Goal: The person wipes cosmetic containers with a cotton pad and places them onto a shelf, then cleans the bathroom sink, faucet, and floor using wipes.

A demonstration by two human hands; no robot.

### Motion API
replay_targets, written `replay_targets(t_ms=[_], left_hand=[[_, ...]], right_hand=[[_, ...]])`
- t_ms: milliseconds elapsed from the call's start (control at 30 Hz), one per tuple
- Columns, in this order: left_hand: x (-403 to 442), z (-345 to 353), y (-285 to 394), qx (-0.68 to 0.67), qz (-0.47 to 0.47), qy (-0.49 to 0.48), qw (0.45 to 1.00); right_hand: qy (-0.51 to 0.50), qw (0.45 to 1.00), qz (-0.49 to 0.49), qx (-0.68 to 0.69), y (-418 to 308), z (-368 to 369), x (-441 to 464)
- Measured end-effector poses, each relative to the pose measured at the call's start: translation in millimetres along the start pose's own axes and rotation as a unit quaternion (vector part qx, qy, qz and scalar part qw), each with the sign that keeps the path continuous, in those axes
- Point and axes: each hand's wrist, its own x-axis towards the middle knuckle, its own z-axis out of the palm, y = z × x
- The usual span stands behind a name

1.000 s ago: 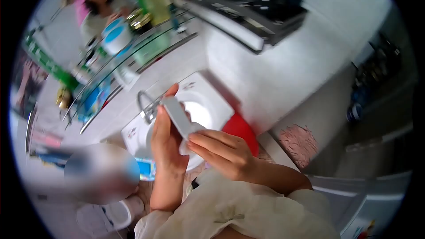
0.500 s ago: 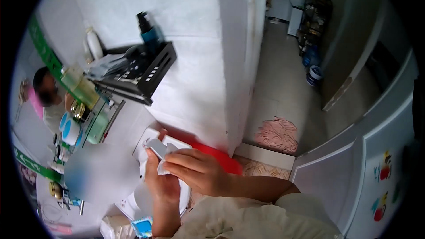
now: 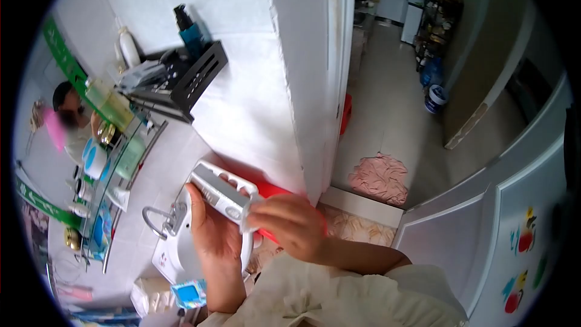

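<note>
My left hand (image 3: 215, 233) is wrapped around a long grey and white device (image 3: 216, 189) with a round button-like detail on its side. Its far end points up and to the left, above the washbasin (image 3: 177, 260). At the near end, my right hand (image 3: 289, 225) is closed on a thin white wipe (image 3: 247, 219), pressed against the device. The right fingers are partly blurred and hide some of the wipe. I cannot tell exactly what kind of device it is.
A chrome faucet (image 3: 158, 221) stands on the washbasin, with a blue wipes pack (image 3: 189, 294) near its front. A black wall basket (image 3: 187, 88) and a glass shelf (image 3: 136, 184) hold bottles and jars. A red basin (image 3: 287, 203) sits behind the hands. Pink cloth (image 3: 380, 178) lies by the doorway.
The right hand with the wipe has shifted right and down toward the device's near end, exposing more of the device. The view has moved, and the faucet now shows sharply.
</note>
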Motion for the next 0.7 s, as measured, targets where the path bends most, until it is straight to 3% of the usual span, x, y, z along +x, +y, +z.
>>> replay_targets(t_ms=[167,233,433,533,633,700], left_hand=[[-17,12,-10,-0.006,-0.006,-0.02,1.0],[-22,1,-15,0.036,0.042,-0.069,0.996],[-36,-8,-32,0.057,0.198,-0.012,0.978],[-40,-9,-29,0.118,0.213,0.042,0.969],[-41,-9,-25,0.074,0.2,0.06,0.975],[-47,-15,-29,0.02,0.119,-0.055,0.991]], right_hand=[[0.014,0.989,0.103,0.103,1,-5,-3],[0.011,0.98,0.142,0.138,-2,-4,-6],[-0.019,0.966,0.162,0.2,-8,6,-14],[-0.024,0.97,0.132,0.204,-11,8,-19],[-0.103,0.951,0.134,0.257,-15,-1,-13],[-0.009,0.988,0.041,0.148,-14,-9,6]])
